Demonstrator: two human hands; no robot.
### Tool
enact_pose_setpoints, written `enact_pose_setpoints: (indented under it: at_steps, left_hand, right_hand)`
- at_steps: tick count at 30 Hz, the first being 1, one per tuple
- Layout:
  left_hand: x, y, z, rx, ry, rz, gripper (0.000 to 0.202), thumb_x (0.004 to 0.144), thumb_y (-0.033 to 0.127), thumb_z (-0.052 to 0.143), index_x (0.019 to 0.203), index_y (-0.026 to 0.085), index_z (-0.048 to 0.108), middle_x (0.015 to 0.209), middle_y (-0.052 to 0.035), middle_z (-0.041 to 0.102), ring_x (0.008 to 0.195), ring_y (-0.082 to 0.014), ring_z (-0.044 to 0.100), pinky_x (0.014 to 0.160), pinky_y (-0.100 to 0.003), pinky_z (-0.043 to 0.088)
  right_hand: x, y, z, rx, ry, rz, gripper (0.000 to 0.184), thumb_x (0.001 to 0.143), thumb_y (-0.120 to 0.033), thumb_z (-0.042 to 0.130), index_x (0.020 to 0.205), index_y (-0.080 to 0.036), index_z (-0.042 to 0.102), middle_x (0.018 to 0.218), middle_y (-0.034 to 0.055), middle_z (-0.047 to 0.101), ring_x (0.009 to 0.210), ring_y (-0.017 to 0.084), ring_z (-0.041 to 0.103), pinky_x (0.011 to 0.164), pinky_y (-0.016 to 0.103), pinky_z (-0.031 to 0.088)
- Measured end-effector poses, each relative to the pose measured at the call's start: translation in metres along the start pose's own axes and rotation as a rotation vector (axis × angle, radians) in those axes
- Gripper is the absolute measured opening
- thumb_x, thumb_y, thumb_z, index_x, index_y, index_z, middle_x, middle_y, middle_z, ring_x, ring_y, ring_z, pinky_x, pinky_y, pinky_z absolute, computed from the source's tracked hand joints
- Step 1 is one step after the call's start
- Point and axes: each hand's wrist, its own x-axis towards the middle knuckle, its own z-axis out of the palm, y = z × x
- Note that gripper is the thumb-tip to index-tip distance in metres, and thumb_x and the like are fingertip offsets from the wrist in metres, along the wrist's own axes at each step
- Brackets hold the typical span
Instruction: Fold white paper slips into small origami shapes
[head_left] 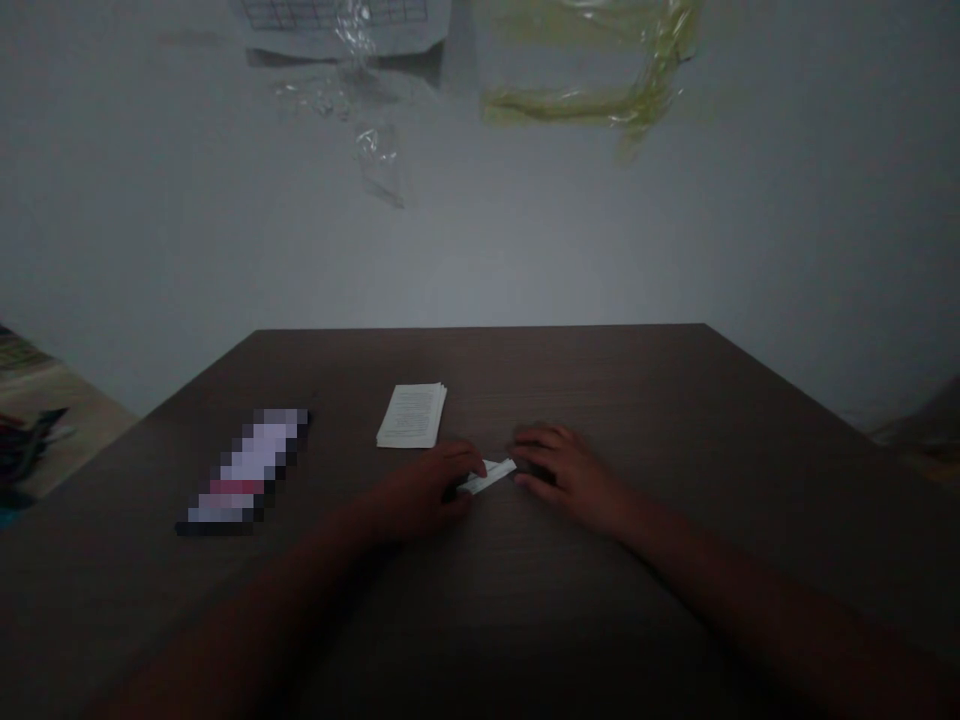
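Note:
A small folded strip of white paper [491, 475] lies on the dark wooden table [675, 420] between my two hands. My left hand [427, 490] pinches the strip's left end with closed fingers. My right hand [562, 470] rests at the strip's right end, fingers curled down onto the table, fingertips touching the paper. A stack of printed white sheets [412, 414] lies just behind my left hand. The light is dim.
A long flat blurred-out object [244, 470] lies on the table's left side. A grey wall rises behind the table's far edge, with clear plastic wrap [375, 150] and yellowish plastic [600, 90] stuck on it. Floor clutter shows at far left.

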Motion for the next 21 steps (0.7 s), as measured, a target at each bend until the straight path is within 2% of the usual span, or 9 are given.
enact_pose_setpoints:
  at_steps: [2,4,9,16,21]
  left_hand:
    - [-0.001,0.004,0.0,0.005,-0.001,0.009,0.043,0.108,0.01,0.07,0.148,0.021,0.082,0.16,-0.0121,0.082,0.144,-0.0336,0.082,0.132,-0.044,0.064]
    - [-0.001,0.008,0.001,0.008,-0.008,0.01,0.042,0.107,0.009,0.07,0.147,0.021,0.082,0.159,-0.0121,0.082,0.143,-0.0333,0.083,0.129,-0.042,0.064]
    - [0.007,0.008,0.01,0.031,0.0,-0.012,0.021,0.118,0.019,0.075,0.138,0.022,0.081,0.156,-0.0123,0.082,0.145,-0.0323,0.081,0.133,-0.044,0.063]
    - [0.012,0.0,0.022,0.046,0.055,0.025,0.017,0.119,0.014,0.079,0.132,0.024,0.084,0.152,-0.0086,0.086,0.142,-0.0301,0.083,0.133,-0.045,0.066]
    - [0.013,-0.003,0.022,0.033,0.06,-0.003,0.029,0.117,0.017,0.083,0.145,0.027,0.084,0.157,-0.0098,0.087,0.155,-0.0325,0.081,0.14,-0.05,0.064]
  right_hand:
    - [0.0,-0.002,0.004,0.037,0.016,-0.029,0.035,0.128,-0.037,0.081,0.158,-0.024,0.092,0.17,0.0201,0.084,0.167,0.041,0.071,0.145,0.067,0.054]
    - [0.001,-0.002,0.009,0.081,0.048,-0.048,0.023,0.124,-0.03,0.084,0.144,-0.025,0.094,0.16,0.0174,0.087,0.16,0.039,0.075,0.14,0.065,0.056]
    - [0.002,0.005,0.018,0.192,0.128,-0.053,0.012,0.118,-0.02,0.088,0.123,-0.03,0.093,0.146,0.0113,0.089,0.147,0.036,0.079,0.131,0.062,0.058]
    - [0.007,0.006,0.02,0.222,0.139,0.011,0.012,0.119,-0.019,0.086,0.119,-0.03,0.089,0.147,0.0098,0.089,0.146,0.036,0.077,0.132,0.061,0.054]
    - [0.008,-0.001,0.017,0.155,0.111,0.042,0.012,0.121,-0.019,0.083,0.123,-0.03,0.089,0.147,0.0102,0.087,0.144,0.035,0.074,0.128,0.056,0.051]
